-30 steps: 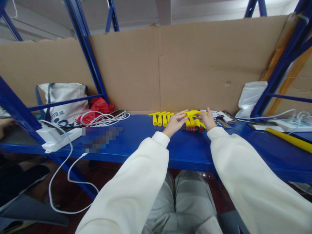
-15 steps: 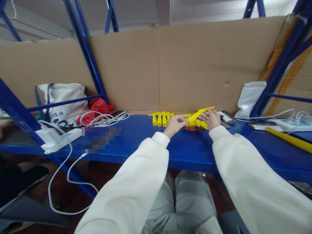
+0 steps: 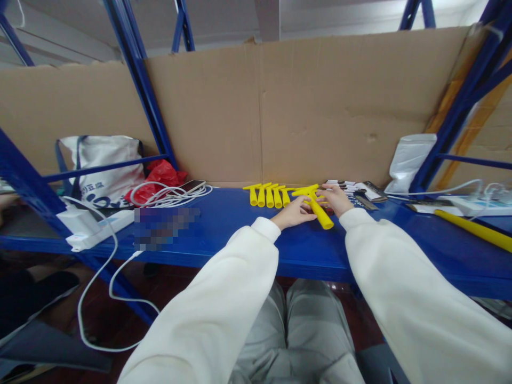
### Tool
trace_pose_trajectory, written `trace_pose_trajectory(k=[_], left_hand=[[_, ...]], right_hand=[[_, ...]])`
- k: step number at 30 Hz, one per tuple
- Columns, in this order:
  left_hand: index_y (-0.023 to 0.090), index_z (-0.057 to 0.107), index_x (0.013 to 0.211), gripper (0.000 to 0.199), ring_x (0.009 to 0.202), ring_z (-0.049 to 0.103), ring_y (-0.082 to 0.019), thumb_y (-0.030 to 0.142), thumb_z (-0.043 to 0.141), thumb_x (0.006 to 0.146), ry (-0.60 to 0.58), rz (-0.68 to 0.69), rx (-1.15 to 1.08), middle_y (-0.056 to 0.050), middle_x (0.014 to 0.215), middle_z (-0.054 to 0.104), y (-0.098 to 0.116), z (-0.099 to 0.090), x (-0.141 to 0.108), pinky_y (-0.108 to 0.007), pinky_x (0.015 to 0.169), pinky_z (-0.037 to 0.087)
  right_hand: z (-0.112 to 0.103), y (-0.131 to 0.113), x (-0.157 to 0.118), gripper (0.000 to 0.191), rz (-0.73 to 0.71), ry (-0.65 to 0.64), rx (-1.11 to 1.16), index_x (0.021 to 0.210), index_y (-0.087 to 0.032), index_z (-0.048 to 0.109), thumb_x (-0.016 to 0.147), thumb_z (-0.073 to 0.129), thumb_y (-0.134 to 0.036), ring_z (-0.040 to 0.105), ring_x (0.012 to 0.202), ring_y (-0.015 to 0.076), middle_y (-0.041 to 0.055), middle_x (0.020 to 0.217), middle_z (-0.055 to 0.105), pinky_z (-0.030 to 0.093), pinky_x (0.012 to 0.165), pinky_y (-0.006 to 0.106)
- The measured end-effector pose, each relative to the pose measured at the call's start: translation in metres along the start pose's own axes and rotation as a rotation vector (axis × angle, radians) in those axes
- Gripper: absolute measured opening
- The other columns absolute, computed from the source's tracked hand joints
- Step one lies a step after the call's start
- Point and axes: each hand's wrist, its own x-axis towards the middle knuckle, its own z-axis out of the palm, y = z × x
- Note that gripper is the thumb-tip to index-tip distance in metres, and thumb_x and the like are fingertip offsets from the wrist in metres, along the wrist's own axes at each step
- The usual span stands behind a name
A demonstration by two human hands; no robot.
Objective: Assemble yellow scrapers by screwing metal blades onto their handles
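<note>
One broad cardboard panel [image 3: 320, 106] backs a blue metal shelf [image 3: 228, 234], with a canvas tote bag [image 3: 110, 157] off to the left. Five yellow T-shaped tools [image 3: 270, 200] lie in a row on the shelf. Beside them, the left hand [image 3: 295, 212], fingers curled, grips a sixth T-shaped tool [image 3: 322, 217]; the right hand [image 3: 338, 199] bends loosely alongside, contact unclear.

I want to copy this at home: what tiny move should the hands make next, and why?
Maybe turn the yellow piece in the left hand to match the row of yellow pieces: their thick ends point almost straight our way, while this one's slants right.
</note>
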Motion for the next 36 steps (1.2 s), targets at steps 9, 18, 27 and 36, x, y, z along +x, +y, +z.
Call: trace_pose_trajectory(k=[9, 18, 27, 36], left_hand=[[0.013, 0.055, 0.125, 0.047, 0.081, 0.066, -0.015, 0.014, 0.069, 0.080, 0.084, -0.033, 0.133, -0.004, 0.087, 0.068, -0.002, 0.000, 0.005, -0.037, 0.091, 0.053], [0.014, 0.049, 0.132, 0.057, 0.110, 0.064, -0.023, 0.018, 0.070, 0.079, 0.231, -0.111, 0.123, -0.015, 0.126, 0.062, 0.001, -0.001, 0.004, -0.038, 0.097, 0.051], [0.008, 0.052, 0.134, 0.061, 0.131, 0.052, -0.025, 0.001, 0.058, 0.074, 0.280, 0.020, 0.379, -0.018, 0.139, 0.056, 0.015, -0.007, 0.001, -0.039, 0.114, 0.039], [0.013, 0.055, 0.134, 0.060, 0.134, 0.049, -0.024, 0.002, 0.054, 0.075, 0.215, 0.180, 0.672, -0.012, 0.141, 0.056, 0.016, -0.014, -0.003, -0.040, 0.118, 0.033]], right_hand=[[0.003, 0.004, -0.006, 0.021, -0.312, -0.157, -0.399, 0.089, -0.018, 0.067, 0.070, 0.070, -0.012, 0.067, 0.078, 0.0156, 0.0042, 0.085, 0.071, 0.056, 0.088, 0.037], [0.013, 0.005, -0.012, 0.023, -0.304, -0.291, -0.177, 0.085, -0.020, 0.062, 0.065, 0.071, -0.010, 0.067, 0.074, 0.0145, -0.0009, 0.074, 0.067, 0.057, 0.087, 0.039], [0.020, 0.004, -0.012, 0.029, -0.274, -0.195, -0.072, 0.096, -0.022, 0.054, 0.070, 0.066, -0.014, 0.070, 0.087, 0.0169, 0.0002, 0.080, 0.072, 0.050, 0.098, 0.043], [0.014, 0.008, -0.002, 0.038, -0.183, -0.012, -0.145, 0.119, -0.019, 0.052, 0.082, 0.059, -0.020, 0.073, 0.087, 0.0194, 0.0083, 0.100, 0.074, 0.057, 0.077, 0.034]])
